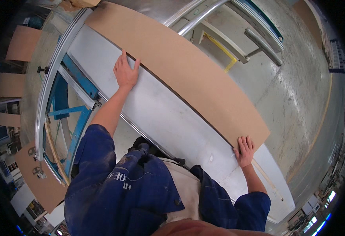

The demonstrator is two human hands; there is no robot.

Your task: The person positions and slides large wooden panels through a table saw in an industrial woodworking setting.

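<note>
A long brown board (180,67), flat and thin like fibreboard, lies aslant on a pale grey metal machine table (160,104). My left hand (126,71) has its fingers apart, with fingertips and thumb against the board's near edge toward its far left part. Toward the near right end, my right hand (244,151) rests its fingers on top of the board, close to the corner. The right thumb is by the edge. Neither hand is wrapped round anything.
At left, a silvery rail (48,78) runs over a blue frame (76,133), with a black knob (43,70) beside it. A metal bar (263,46) stands beyond the board. A brown panel (38,177) with metal fittings is at lower left. Grey floor (294,102) lies to the right.
</note>
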